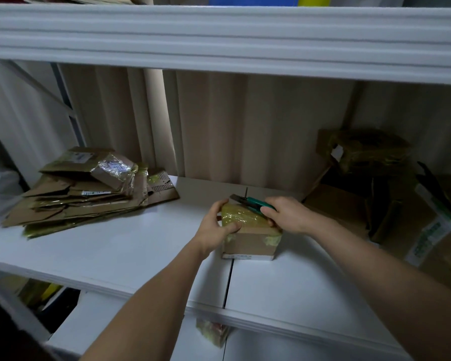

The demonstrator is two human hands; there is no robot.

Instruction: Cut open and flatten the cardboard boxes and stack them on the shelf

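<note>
1. While the small brown cardboard box wrapped in shiny yellow tape sits on the white shelf board, near the middle, both hands are on it.
2. The left hand curls round the box's left top corner, thumb on the tape.
3. The right hand grips a green box cutter, its tip sticking out past the far edge of the box top.
4. Far to the left lies a messy pile of flattened brown cardboard.
5. To the right, more brown boxes crowd the corner, some open, some stacked.
6. A thick white upper shelf hangs overhead, and a beige curtain hangs behind.
</note>
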